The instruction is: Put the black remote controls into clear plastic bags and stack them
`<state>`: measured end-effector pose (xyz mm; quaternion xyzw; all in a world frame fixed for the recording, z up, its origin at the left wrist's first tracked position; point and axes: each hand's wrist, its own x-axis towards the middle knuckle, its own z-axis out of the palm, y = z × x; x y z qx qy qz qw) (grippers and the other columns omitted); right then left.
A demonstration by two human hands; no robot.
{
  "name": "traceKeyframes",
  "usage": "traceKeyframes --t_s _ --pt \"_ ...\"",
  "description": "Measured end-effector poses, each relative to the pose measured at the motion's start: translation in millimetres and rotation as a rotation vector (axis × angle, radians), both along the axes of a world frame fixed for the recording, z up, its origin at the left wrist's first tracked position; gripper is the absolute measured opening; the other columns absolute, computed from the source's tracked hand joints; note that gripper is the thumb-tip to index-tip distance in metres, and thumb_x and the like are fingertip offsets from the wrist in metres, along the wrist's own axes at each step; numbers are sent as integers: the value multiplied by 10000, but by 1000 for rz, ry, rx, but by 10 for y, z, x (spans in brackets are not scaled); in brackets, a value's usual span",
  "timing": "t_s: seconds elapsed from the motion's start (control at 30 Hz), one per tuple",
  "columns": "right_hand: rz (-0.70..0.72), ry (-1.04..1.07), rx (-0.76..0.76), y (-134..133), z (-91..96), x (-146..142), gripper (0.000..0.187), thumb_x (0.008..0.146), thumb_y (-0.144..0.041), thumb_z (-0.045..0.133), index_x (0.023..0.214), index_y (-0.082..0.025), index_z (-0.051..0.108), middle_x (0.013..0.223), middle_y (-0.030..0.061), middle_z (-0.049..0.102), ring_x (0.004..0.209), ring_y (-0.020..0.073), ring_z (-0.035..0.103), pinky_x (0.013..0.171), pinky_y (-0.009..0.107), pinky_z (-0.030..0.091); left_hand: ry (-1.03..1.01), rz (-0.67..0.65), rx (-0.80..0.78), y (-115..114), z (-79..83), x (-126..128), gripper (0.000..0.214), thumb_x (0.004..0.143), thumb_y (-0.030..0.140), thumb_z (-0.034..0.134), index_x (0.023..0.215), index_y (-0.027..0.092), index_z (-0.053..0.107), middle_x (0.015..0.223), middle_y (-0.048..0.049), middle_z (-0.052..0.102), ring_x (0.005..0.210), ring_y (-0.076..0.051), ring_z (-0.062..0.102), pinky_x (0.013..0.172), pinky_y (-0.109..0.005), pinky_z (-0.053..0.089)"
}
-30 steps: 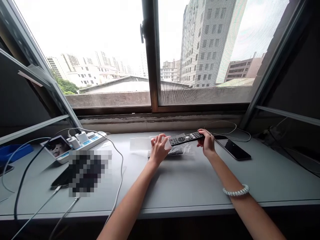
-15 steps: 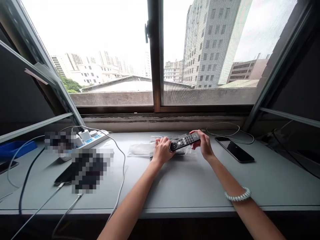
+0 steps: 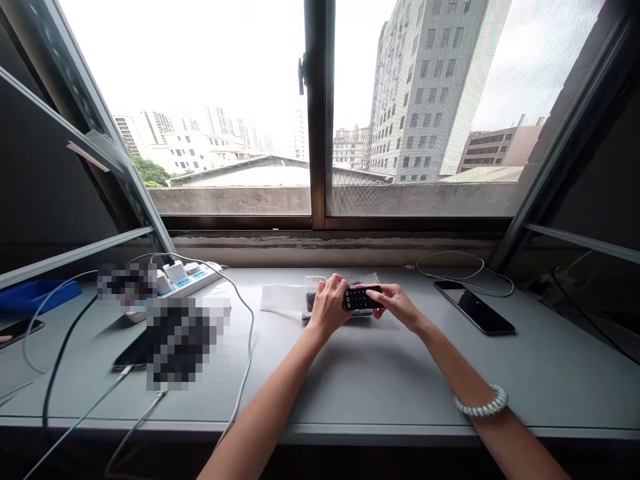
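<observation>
Remote (image 3: 361, 299) runs left-right between my hands, above the desk (image 3: 395, 387): right of my left hand (image 3: 327, 305), fingers curled on one end; left of my right hand (image 3: 400, 307), fingers pinching the other. Both equally near. Versus earlier frame: less slant, right thumb now over the buttons (image 3: 357, 299).

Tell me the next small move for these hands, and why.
Probably ease the left hand off the black remote: the right hand grips its right side, thumb on the button face, while the left overlaps its left side.
</observation>
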<state>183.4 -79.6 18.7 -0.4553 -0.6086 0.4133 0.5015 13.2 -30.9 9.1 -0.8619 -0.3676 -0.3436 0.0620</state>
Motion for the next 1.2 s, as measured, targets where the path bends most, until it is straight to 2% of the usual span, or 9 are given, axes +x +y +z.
traceKeyframes --t_s 0.23,0.43,0.57,0.7,0.8,0.9,1.0,1.07,1.2 --pt "-26 24 8 -21 -4 -78 291 701 -343 627 918 -152 663 706 8 612 517 85 521 443 203 447 21 -59 -2 -99 49 18 205 743 295 600 888 213 479 1002 -61 528 896 -208 539 843 -359 390" --pt "-33 100 3 32 -82 -175 267 698 -369 630 836 -200 477 667 -57 545 417 70 505 390 203 432 40 -114 -11 -125 50 44 320 744 300 637 1001 209 469 1038 -62 530 951 -213 537 840 -349 385" --pt "-107 160 -1 30 -89 -266 364 710 -418 608 961 -225 428 684 -61 554 402 83 517 355 204 419 5 -121 -23 -109 29 34 528 723 249 669 1172 236 390 1093 -51 515 963 -213 535 833 -341 391" --pt "-12 146 -102 -2 -57 -301 494 745 -491 558 1138 -223 426 714 -19 620 417 138 578 343 232 425 -7 -120 -41 -100 16 27 626 721 226 676 1246 279 338 1132 -45 501 981 -215 531 842 -341 395" --pt "10 167 -130 -17 -24 -294 506 751 -518 553 1140 -203 477 690 4 641 459 174 614 366 252 450 -36 -150 -54 -87 28 40 611 735 250 661 1252 279 335 1138 -45 510 984 -209 541 862 -344 390" --pt "-91 228 -81 -16 14 -259 465 737 -515 580 1070 -191 555 740 22 647 524 180 635 386 252 467 -47 -177 -34 -41 56 25 572 729 262 650 1228 258 371 1147 -49 522 1016 -206 539 888 -347 369" --pt "-237 337 -30 -1 43 -191 423 714 -505 613 990 -184 611 776 25 643 492 137 601 374 230 450 -40 -75 -30 54 83 -75 522 675 231 669 1151 232 454 1141 -60 530 1031 -219 531 920 -374 334" --pt "-295 456 -52 8 54 -136 424 707 -503 622 993 -190 623 786 26 649 501 122 593 374 213 446 -62 23 -64 130 90 -175 462 669 228 675 1095 231 497 1098 -51 554 997 -216 543 924 -385 323" --pt "-146 708 -189 8 74 -49 469 810 -540 452 1087 -197 611 828 58 676 643 151 645 437 212 491 -109 91 -122 225 80 -324 399 718 274 681 1081 238 519 988 -20 592 913 -188 560 869 -344 360"
